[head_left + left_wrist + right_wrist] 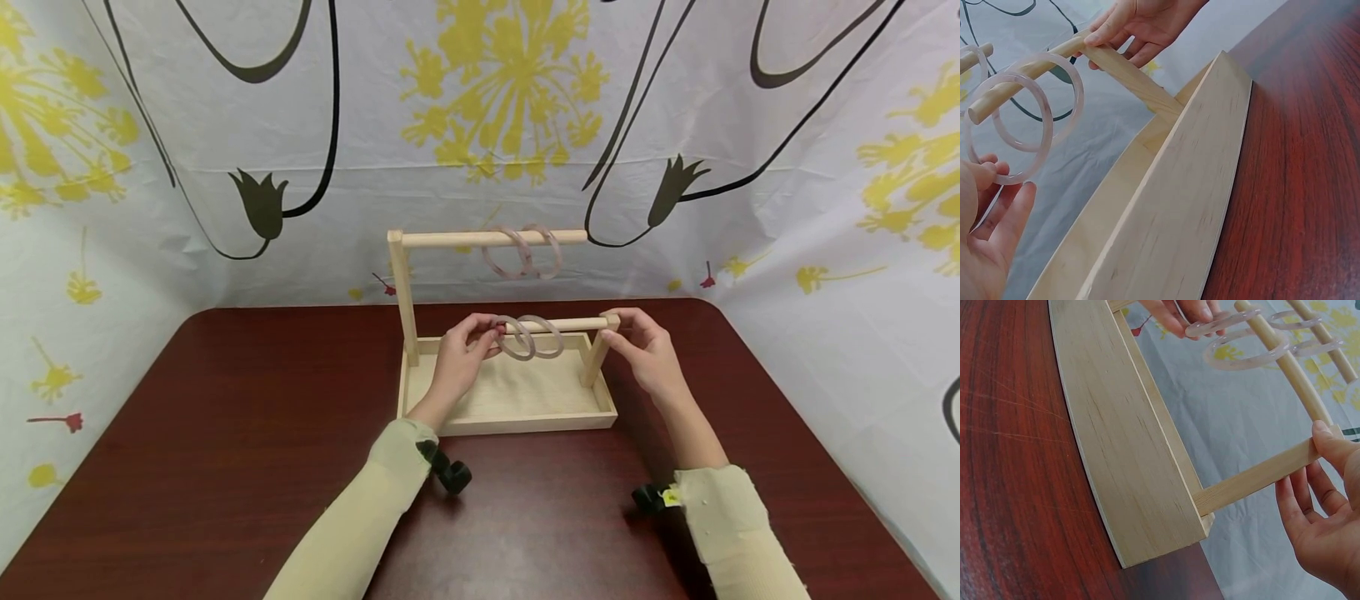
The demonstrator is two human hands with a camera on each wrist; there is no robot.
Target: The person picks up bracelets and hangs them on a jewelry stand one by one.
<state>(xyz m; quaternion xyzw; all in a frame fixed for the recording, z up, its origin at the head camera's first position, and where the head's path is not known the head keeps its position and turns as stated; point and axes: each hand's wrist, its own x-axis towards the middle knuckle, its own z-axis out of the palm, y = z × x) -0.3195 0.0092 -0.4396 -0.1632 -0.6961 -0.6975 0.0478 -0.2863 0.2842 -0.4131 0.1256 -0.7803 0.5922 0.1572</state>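
Translucent pink bangles (531, 337) hang on the low wooden dowel (577, 324); left hand (465, 354) fingers pinch the nine-o'clock one, right hand (647, 350) fingers grip the short post. A tug could tip the pale wooden rack (517, 417) or drop a bangle off the free end.

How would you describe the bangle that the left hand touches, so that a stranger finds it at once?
On the wooden stand in the table's middle, find the lower, nearer rod. Two translucent bangles hang there; it is the left bangle, the only one of four with the left hand's fingers at it.

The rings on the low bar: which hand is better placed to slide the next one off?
Probably the left hand: its fingers already touch the nearest ring at the low bar's free end. The right hand is steadying the post.
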